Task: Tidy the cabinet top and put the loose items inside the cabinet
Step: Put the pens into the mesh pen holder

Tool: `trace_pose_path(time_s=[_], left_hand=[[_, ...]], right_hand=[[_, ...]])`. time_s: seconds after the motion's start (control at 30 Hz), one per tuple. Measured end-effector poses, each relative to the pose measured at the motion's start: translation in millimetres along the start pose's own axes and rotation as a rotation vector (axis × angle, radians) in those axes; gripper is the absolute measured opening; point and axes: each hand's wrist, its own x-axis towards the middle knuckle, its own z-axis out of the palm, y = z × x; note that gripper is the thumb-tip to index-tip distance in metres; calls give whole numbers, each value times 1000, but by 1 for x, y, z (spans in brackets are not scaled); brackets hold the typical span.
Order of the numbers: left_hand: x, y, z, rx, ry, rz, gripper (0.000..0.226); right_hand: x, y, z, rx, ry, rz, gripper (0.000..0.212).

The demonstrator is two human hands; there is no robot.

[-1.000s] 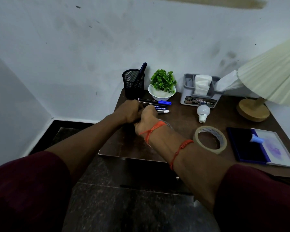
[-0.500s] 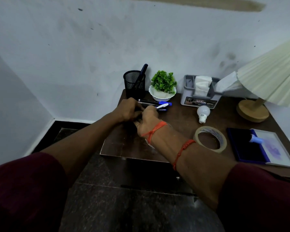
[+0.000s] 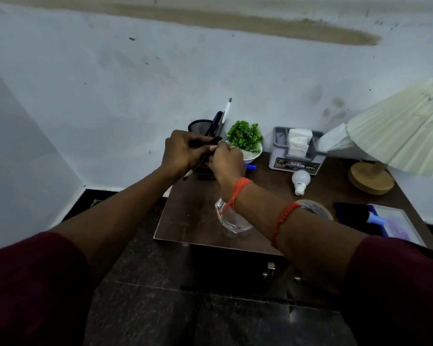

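Observation:
Both hands are raised together above the back left of the brown cabinet top (image 3: pixel 185 221), just in front of the black mesh pen holder (image 3: pixel 198 126). My left hand (image 3: pixel 183 151) grips a bundle of pens (image 3: pixel 198 162) whose lower ends stick out below it. My right hand (image 3: pixel 226 162) pinches the same bundle from the right. One white pen (image 3: pixel 226 111) and a dark one stand up out of the holder. A blue pen (image 3: pixel 251 167) still lies on the top behind my right hand. A clear glass ashtray (image 3: pixel 231 221) sits under my right wrist.
Along the back stand a small green plant in a white bowl (image 3: pixel 245 138) and a grey tissue box (image 3: pixel 298 153). A white bulb (image 3: pixel 301 182), a tape roll (image 3: pixel 318 208), a blue ink pad (image 3: pixel 375 221) and a pleated lamp (image 3: pixel 398 136) fill the right side. Cabinet door handles (image 3: pixel 270 268) show below.
Both hands have lifted off the cabinet top with the pens gathered in them and moved up to the pen holder. The view has tilted, and the glass ashtray now shows.

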Motion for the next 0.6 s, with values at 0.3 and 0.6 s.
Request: trace_pose_path(time_s=[0.3, 0.6], left_hand=[[22, 25, -18, -163, 92, 70, 30], [52, 38, -19, -236, 147, 157, 23]], right_hand=[[25, -43, -18, -262, -147, -447, 31], [49, -72, -15, -343, -133, -654, 39]])
